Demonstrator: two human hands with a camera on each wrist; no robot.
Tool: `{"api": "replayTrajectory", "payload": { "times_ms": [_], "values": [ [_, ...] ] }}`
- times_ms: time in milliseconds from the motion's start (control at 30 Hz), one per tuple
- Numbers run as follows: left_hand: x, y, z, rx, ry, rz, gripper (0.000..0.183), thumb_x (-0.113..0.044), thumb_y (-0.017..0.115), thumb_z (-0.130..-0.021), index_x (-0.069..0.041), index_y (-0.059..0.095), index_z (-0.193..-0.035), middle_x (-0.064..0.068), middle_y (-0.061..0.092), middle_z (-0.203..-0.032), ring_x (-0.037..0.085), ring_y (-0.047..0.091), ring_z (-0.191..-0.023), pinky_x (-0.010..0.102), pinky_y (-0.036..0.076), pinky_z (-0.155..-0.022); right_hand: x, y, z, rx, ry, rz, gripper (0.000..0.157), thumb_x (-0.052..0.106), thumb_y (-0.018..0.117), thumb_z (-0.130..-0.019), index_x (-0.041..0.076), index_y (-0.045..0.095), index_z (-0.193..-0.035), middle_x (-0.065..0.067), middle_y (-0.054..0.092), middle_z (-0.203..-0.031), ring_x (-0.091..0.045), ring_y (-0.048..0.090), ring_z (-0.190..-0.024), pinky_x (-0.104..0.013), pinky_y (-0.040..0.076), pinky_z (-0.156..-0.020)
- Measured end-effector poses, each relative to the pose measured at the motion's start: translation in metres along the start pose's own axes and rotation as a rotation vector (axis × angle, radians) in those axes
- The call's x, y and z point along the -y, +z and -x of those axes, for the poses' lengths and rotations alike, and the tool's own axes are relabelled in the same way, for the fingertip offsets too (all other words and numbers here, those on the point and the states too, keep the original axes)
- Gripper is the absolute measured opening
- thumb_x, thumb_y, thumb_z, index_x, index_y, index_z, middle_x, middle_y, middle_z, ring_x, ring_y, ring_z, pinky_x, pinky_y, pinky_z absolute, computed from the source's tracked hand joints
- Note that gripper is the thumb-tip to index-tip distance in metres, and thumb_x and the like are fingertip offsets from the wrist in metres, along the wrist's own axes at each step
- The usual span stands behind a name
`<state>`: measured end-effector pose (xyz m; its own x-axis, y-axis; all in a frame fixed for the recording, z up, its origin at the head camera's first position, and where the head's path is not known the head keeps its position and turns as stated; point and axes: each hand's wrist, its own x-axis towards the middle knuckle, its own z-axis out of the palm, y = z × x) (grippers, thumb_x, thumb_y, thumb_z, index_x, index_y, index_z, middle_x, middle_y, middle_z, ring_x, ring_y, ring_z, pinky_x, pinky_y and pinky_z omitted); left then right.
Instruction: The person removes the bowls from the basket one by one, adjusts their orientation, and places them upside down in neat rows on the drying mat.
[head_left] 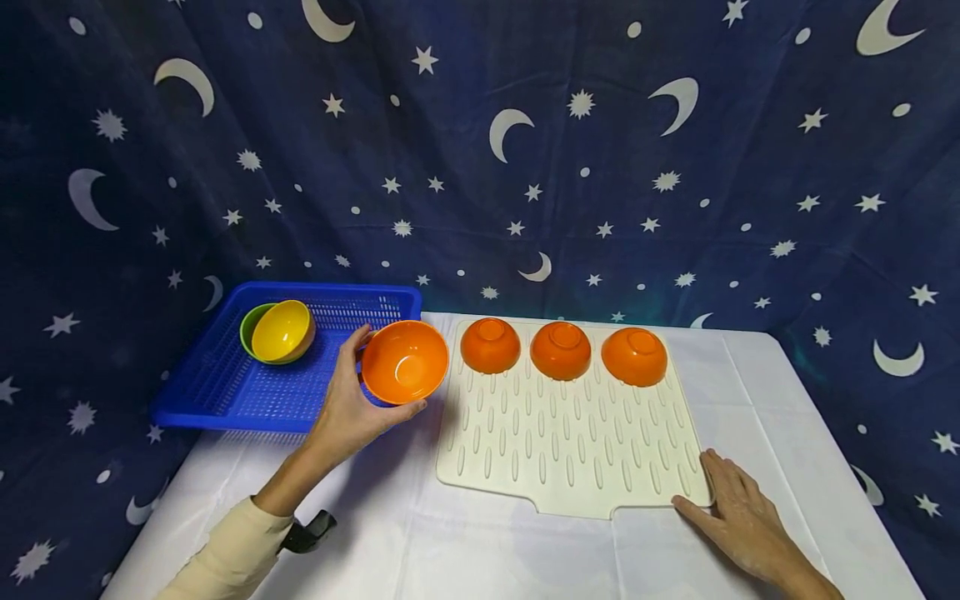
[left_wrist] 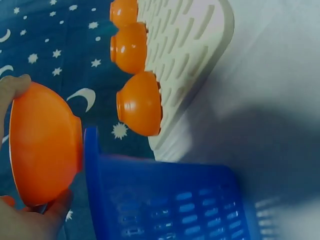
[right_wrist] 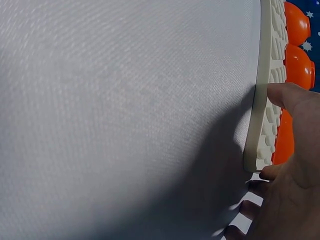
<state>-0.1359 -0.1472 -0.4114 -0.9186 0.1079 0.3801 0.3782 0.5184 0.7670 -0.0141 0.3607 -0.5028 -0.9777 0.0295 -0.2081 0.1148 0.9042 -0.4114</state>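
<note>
My left hand (head_left: 360,408) grips an orange bowl (head_left: 405,362) by its rim, thumb on the near side and fingers on the far side. The bowl is tilted, its inside facing the head camera, at the right end of the blue basket (head_left: 225,421). My right hand (head_left: 742,517) rests with straight fingers at the near right corner of the cream drying mat (head_left: 570,458). Along the mat's far edge sit three upside-down orange bowls, the left bowl (head_left: 491,346), the middle bowl (head_left: 560,351) and the right bowl (head_left: 634,357).
Inside the basket's left part, a yellow bowl (head_left: 281,332) leans in a green bowl (head_left: 247,332). A white cloth (head_left: 465,550) covers the table. Behind hangs a dark blue curtain (head_left: 465,108) with moons and stars. A dark strap (head_left: 307,533) shows by the left sleeve.
</note>
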Motion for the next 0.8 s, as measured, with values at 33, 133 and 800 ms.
{"api": "replayTrajectory", "payload": {
  "times_ms": [33, 133, 800],
  "values": [
    [-0.001, 0.002, 0.002, 0.002, 0.019, -0.017, 0.122, -0.022, 0.099, -0.063, -0.003, 0.023, -0.156, 0.018, 0.040, -0.147, 0.033, 0.043, -0.131, 0.055, 0.042, -0.105, 0.000, 0.000, 0.000, 0.005, 0.001, 0.002, 0.106, 0.062, 0.055, -0.097, -0.015, 0.011, -0.154, -0.040, 0.013, -0.155, -0.061, 0.008, -0.138, -0.081, 0.008, -0.100],
    [-0.006, 0.009, 0.010, 0.006, 0.073, -0.046, 0.122, -0.024, 0.100, -0.061, -0.003, 0.025, -0.155, 0.017, 0.041, -0.146, 0.033, 0.047, -0.129, 0.055, 0.044, -0.104, -0.001, 0.000, -0.001, 0.015, 0.006, 0.000, 0.107, 0.063, 0.056, -0.096, -0.016, 0.011, -0.153, -0.041, 0.013, -0.154, -0.062, 0.008, -0.138, -0.081, 0.009, -0.100],
    [-0.031, 0.084, 0.042, 0.103, 0.057, -0.133, 0.114, -0.049, 0.097, -0.057, -0.011, 0.042, -0.149, 0.004, 0.056, -0.136, 0.021, 0.051, -0.114, 0.045, 0.052, -0.088, 0.036, 0.009, 0.005, -0.102, -0.103, -0.073, 0.087, 0.053, 0.063, -0.096, -0.007, 0.032, -0.150, -0.034, 0.016, -0.154, -0.060, 0.011, -0.134, -0.079, 0.000, -0.099]
  ]
}}
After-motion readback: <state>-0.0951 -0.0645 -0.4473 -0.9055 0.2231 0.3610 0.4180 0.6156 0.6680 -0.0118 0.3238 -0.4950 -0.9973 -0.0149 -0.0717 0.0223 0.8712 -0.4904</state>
